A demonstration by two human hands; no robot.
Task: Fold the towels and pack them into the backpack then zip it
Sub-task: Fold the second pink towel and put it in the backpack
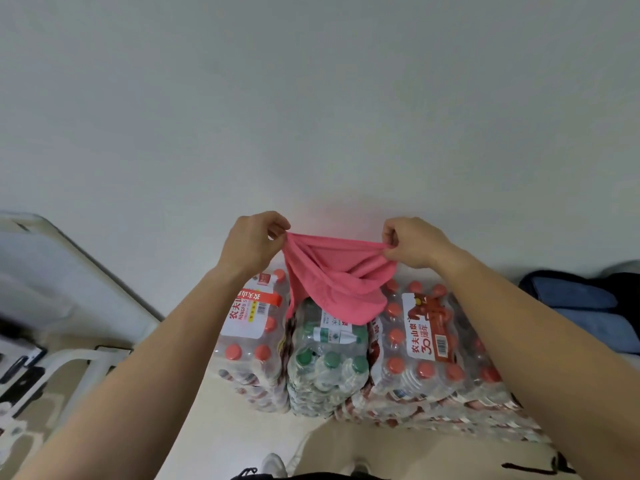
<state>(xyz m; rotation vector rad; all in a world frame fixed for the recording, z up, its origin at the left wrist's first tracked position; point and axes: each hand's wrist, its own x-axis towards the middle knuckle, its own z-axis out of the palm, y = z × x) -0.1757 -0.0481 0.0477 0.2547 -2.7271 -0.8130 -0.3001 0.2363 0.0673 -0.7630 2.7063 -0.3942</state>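
A pink towel [337, 278] hangs in the air in front of a white wall, held up by its top edge. My left hand [254, 242] pinches its left corner and my right hand [412, 242] pinches its right corner. The cloth sags in folds between the hands, and its lower part droops over the bottle packs below. At the right edge a dark backpack [630, 289] stands open, with blue folded towels [588, 306] showing inside it.
Shrink-wrapped packs of water bottles [415, 362] with red and green caps stand stacked on the floor right below the towel. A white frame and dark items [52, 358] fill the lower left. My shoe [273, 465] shows at the bottom.
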